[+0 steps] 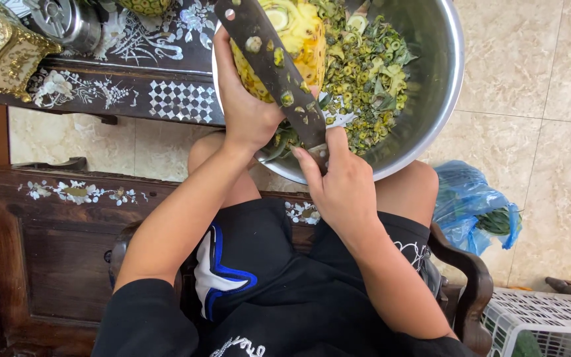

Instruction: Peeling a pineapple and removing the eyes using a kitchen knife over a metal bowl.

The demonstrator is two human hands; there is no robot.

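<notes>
While left grip (249,109) clasps pineapple (292,39) and right grip (342,185) holds knife (275,66), blue bag (474,208) sits at 4 o'clock, contents unclear.

A home: inlaid wooden furniture (54,218), tiled floor (550,99).

I see a floor (550,99) of pale beige marbled tiles in daylight. Far left stands a dark table (133,92) inlaid with mother-of-pearl flowers and checks. Near left is a dark carved chair (47,244) with the same inlay, its armrest (474,277) curving at right. A blue bag (470,205) lies right, a white crate (536,320) nearer.
</notes>
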